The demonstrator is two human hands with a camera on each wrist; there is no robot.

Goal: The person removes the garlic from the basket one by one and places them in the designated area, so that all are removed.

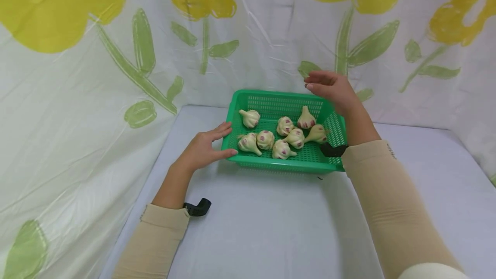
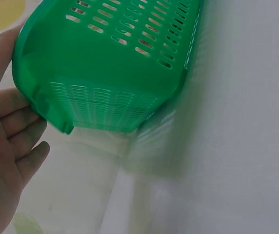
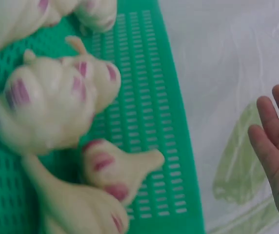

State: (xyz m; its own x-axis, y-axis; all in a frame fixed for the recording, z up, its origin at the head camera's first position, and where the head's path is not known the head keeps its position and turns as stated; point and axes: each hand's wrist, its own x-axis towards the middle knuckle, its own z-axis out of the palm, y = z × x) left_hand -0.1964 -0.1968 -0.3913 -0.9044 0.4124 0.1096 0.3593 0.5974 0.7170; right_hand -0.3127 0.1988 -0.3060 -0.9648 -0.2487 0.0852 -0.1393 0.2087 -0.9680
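Garlic bulbs [image 1: 265,140]: eight in all, plump and ridged into segments, creamy white with purple-pink patches; their skins look smooth, and several taper to a narrow neck
Green basket [image 1: 279,165]: rectangular, smooth and plastic-looking, with a broad rim; rows of small slots pierce its walls and floor, and the left wrist view shows some close up as rounded oblongs
In the basket: all eight bulbs lie inside; the back-left bulb [image 1: 251,118] sits apart, two more rest side by side at the front left, and the other five gather from the middle toward the right
Rightmost bulb [image 1: 317,134]: yellower than its neighbours, lying on its side with the neck toward the left
Left hand [image 1: 203,147]: fingers and thumb spread wide and nearly straight along the basket's left end, touching the rim
Right hand [image 1: 335,91]: raised near the back right corner of the basket, fingers loosely extended and holding nothing; the right wrist view shows them apart from the rim
Sleeves [image 1: 391,201]: beige, soft-looking fabric, with a black angular wrist piece [image 1: 198,207] beside each cuff
Worktop [image 1: 267,218]: pale, flat and smooth-looking, carrying the basket toward its back edge
Flowered sheet [image 1: 271,25]: white, creased and slightly glossy, hanging just behind the basket, printed with yellow blooms and green leaves
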